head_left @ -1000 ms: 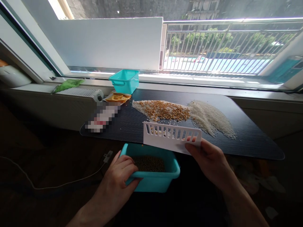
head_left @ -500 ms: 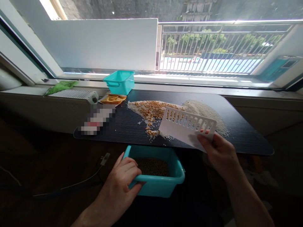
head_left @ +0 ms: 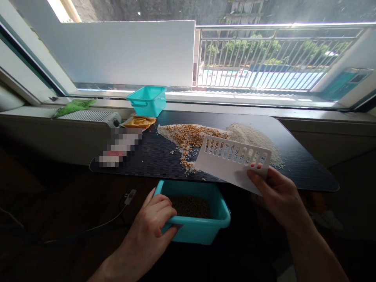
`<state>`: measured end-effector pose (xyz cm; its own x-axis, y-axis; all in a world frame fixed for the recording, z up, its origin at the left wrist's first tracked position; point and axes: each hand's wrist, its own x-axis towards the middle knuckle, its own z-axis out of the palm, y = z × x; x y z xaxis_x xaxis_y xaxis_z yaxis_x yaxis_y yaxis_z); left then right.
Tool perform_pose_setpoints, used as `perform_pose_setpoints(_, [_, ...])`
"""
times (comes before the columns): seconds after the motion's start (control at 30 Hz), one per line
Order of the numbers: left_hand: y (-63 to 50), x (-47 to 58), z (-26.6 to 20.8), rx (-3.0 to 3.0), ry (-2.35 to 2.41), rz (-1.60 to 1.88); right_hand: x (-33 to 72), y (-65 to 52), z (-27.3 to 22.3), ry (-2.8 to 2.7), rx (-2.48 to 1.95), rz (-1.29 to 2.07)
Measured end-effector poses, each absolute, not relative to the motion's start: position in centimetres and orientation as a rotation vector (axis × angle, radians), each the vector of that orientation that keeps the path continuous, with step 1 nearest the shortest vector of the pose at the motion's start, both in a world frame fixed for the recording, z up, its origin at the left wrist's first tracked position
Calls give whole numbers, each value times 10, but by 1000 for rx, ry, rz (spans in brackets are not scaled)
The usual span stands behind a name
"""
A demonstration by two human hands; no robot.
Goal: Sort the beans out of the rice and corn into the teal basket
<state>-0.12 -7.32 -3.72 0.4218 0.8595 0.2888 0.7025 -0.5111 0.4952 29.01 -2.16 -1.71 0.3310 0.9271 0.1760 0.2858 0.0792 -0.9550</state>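
Note:
My left hand (head_left: 157, 217) is closed over the near left rim of a teal plastic bin (head_left: 199, 231), held just below the table's front edge. Small brownish grains or beans (head_left: 190, 206) cover the bin's bottom, in shadow. In my right hand (head_left: 274, 188) is a flat white plastic scraper (head_left: 226, 164) with a row of slots, pinched at its right end between thumb and fingers. It hovers over the table's front part, partly covering a spread of yellow soybeans (head_left: 190, 133) mixed with white rice. A heap of rice (head_left: 252, 135) lies behind it to the right.
The dark table (head_left: 158, 156) stands against the window. At its back left are another teal bin (head_left: 148, 102) and an orange-yellow packet (head_left: 139, 122); a blurred-out item (head_left: 120, 149) lies nearer. A green cloth (head_left: 75, 107) rests on the radiator (head_left: 91, 116). A cable (head_left: 108, 221) hangs at left.
The scraper in my right hand has shifted slightly nearer to me and to the right. My left hand keeps its hold on the bin.

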Motion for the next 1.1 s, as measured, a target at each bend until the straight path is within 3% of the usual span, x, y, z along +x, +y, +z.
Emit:
perform_pose_setpoints(0.87, [-72,-4,-40,2381,1322,767,282,-30,-16,-1347,-1365,806])
perform_pose_setpoints(1.1, [-73,-5,-43,2372,1361,746,279,-30,-21,-1246,-1401,693])
